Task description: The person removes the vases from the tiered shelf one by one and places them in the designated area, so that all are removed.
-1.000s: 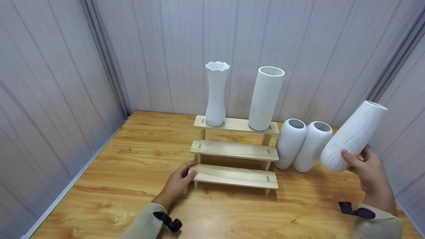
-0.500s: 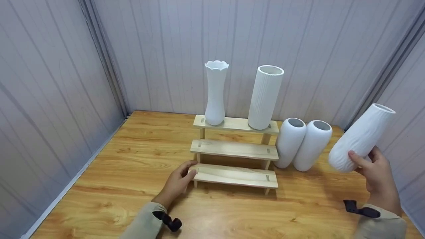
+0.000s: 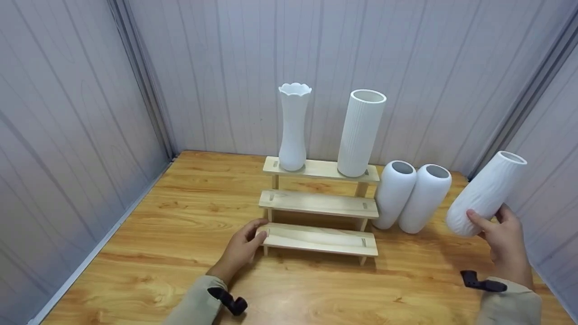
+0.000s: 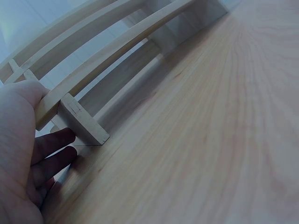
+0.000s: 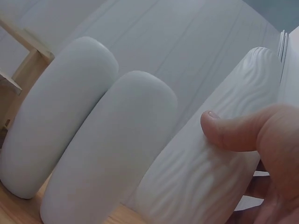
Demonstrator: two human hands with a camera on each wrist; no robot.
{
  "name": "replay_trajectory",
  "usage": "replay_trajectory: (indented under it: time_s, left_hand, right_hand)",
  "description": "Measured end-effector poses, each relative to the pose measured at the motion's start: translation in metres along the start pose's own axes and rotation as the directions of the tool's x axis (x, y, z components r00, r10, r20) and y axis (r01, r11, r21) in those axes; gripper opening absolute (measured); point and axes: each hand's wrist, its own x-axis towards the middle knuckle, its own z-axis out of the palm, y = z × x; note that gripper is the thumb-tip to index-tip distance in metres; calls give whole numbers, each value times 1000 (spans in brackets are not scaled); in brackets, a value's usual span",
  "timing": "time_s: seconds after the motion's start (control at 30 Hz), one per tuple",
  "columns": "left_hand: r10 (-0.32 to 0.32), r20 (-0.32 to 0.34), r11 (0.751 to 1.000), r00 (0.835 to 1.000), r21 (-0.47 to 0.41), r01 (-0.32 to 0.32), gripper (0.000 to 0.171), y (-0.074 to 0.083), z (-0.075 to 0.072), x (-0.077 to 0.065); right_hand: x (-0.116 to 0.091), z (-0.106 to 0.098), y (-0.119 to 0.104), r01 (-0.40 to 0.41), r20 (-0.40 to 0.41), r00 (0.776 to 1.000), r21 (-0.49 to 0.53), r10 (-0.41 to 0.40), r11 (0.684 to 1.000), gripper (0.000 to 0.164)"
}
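"Where's the textured white vase (image 3: 485, 194)?"

"Out to the right of the wooden stand (image 3: 316, 203), past the two smooth vases. It's tilted, mouth leaning away from the stand. I can't tell whether its base touches the tabletop (image 3: 180, 253)."

"And the hands?"

"The right hand (image 3: 503, 232) grips that vase low on its body, thumb across the carved surface. The left hand (image 3: 244, 246) holds the stand by the left end of its lowest shelf (image 3: 323, 239)."

"Good way to handle it?"

"I think so. With the grip that low, the top could tip, so I'd level the vase slowly, with firm fingers. I'd also mind the gap to the nearer smooth vase (image 3: 426, 201); a knock there could rock its neighbour (image 3: 395, 196), the one just beside the stand. A steady left hand should stop the stand sliding."

"Anything inside them?"

"Nothing shows in the mouths of those three, but their bottoms are hidden. Same with the ribbed cylinder vase (image 3: 361, 135) at the right of the stand's top shelf (image 3: 323, 168) and the scalloped-rim vase (image 3: 293, 131) at its left. Both stand upright."
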Motion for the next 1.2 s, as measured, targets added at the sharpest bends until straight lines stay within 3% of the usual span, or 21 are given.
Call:
replay_trajectory:
  time_s: [0.47, 0.7, 0.97, 1.2]
  left_hand:
    - [-29, 11, 1000, 1000, 12, 29, 35, -1, 0, 0]
    - [-79, 22, 996, 997, -27, 80, 35, 38, -1, -15]
    - [-87, 10, 996, 996, -23, 88, 35, 36, 0, -13]
    - [-67, 11, 998, 998, -18, 67, 35, 39, -1, -13]
  right_hand:
    - [12, 8, 22, -57, -44, 998, -77, 54, 995, 96]
    - [14, 12, 31, -49, -46, 998, -83, 45, 995, 95]
    - [18, 17, 42, -91, -56, 994, -23, 90, 996, 98]
    - [22, 16, 51, -67, -85, 995, -201, 50, 977, 94]
